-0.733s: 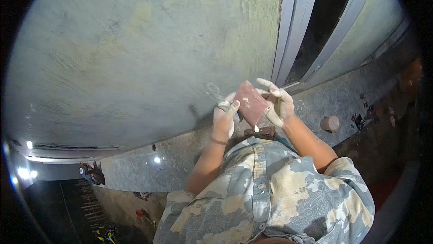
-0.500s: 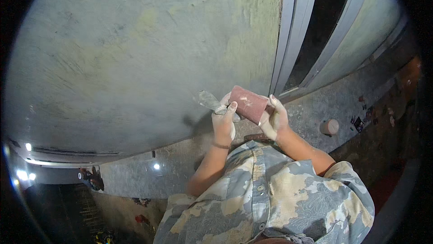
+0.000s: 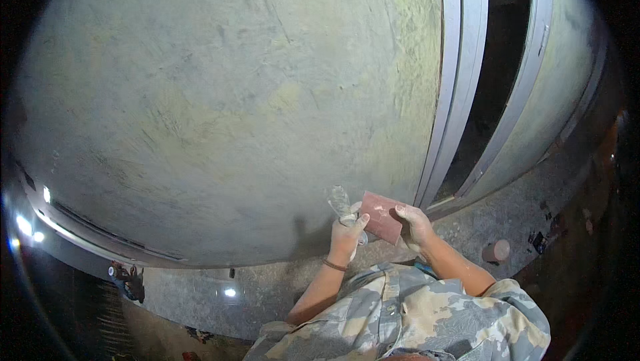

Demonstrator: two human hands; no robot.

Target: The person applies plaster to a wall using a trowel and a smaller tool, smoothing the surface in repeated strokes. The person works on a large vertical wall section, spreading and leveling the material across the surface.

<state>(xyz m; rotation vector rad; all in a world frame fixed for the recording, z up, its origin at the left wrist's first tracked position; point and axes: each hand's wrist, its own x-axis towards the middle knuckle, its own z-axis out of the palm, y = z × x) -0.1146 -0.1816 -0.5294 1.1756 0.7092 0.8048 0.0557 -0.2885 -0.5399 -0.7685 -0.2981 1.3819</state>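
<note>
A folded piece of reddish-brown sandpaper (image 3: 382, 217) with pale dust marks is held between my two hands, in front of the wall. My left hand (image 3: 345, 240) is closed, its thumb pressed on the sandpaper's left edge. The same hand also grips a crumpled clear plastic bottle (image 3: 339, 200), which sticks out above the fingers. My right hand (image 3: 417, 228) pinches the sandpaper's right side, thumb on top and fingers behind, partly hidden. White dust coats both hands.
A patchy grey-green plastered wall (image 3: 233, 108) fills the view ahead. To the right stands a pale door or window frame (image 3: 460, 74) with a dark opening. A light-coloured bucket (image 3: 496, 252) sits on the grey floor (image 3: 193, 294). Another person (image 3: 127, 281) is far left.
My view has tilted up, so hands and sandpaper appear lower. The right thumb has moved from beside the sandpaper onto its face. Both hands keep their hold.
</note>
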